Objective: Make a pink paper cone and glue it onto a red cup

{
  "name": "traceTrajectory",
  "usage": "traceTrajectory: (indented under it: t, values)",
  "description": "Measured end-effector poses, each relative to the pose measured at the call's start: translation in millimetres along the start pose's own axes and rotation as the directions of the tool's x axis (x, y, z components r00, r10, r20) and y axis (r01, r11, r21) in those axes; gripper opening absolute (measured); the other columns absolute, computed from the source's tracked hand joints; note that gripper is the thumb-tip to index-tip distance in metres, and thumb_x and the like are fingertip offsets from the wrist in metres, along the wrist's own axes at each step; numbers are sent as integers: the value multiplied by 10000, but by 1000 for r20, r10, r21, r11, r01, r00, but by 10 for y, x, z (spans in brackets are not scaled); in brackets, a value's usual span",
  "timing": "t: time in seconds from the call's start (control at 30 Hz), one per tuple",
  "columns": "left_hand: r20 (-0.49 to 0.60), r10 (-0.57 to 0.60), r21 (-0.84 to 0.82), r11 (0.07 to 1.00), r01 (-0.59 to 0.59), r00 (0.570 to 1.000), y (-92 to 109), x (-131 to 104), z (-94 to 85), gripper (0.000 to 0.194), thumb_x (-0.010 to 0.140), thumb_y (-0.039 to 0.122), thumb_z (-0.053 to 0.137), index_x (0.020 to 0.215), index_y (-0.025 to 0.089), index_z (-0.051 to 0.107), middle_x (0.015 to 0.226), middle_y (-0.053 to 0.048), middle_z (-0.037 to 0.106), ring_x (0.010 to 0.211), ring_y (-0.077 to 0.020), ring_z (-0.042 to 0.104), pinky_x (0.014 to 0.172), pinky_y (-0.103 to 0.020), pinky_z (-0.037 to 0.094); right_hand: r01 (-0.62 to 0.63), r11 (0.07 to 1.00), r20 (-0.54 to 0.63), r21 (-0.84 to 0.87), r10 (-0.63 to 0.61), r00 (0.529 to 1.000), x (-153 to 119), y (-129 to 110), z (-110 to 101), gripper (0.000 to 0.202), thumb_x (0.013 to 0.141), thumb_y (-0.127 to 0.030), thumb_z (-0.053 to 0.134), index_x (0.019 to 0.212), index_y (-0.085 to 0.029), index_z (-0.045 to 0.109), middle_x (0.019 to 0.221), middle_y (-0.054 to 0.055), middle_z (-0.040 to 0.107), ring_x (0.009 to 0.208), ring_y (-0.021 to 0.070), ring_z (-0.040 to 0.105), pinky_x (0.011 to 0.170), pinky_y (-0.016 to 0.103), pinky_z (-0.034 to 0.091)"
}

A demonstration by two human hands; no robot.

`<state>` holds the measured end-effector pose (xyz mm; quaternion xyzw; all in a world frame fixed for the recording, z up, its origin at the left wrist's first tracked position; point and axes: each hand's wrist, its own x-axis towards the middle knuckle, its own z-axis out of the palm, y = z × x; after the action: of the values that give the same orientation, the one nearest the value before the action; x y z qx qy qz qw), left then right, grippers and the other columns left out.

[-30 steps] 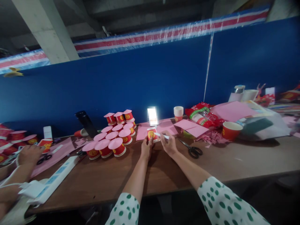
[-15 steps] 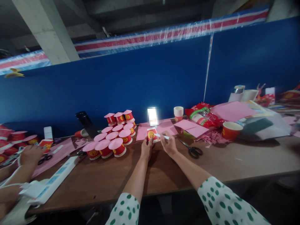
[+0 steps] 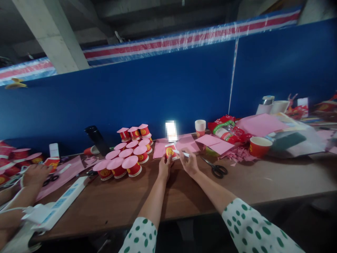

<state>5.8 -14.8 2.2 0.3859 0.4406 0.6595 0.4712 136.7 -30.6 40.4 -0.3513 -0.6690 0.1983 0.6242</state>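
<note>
My left hand (image 3: 165, 166) holds a red paper cup piece (image 3: 170, 151) with a gold print and a white edge, near the middle of the table. A white pen (image 3: 183, 153) is gripped in my right hand (image 3: 190, 162), its tip pointing left at the red piece. Behind them lies pink paper (image 3: 186, 143). Left of my hands stand several red cups (image 3: 131, 165) topped with pink paper discs. Black-handled scissors (image 3: 218, 170) rest just right of my right hand.
A white power strip (image 3: 64, 203) lies at the left, near another person's hands (image 3: 35, 174). A black bottle (image 3: 97, 140) leans by the blue partition (image 3: 158, 88). Toward the right are a paper cup (image 3: 200, 128), pink shreds (image 3: 240, 154), a red cup (image 3: 260, 147) and plastic bags (image 3: 297, 140).
</note>
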Motion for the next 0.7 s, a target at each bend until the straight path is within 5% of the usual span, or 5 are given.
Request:
traceTrajectory:
  t: [0.7]
  values:
    - [25,-6,9,1000,6,1000,26,-19,9,524,657,437,666,1103,182,562,1105,-112,609,949,-223,593,804,-331,469,42,999,-24,-22,-43,999,12,12,6,169,850,-301,420,766,-178,499,703,9,529,604,116,509,551,203,417]
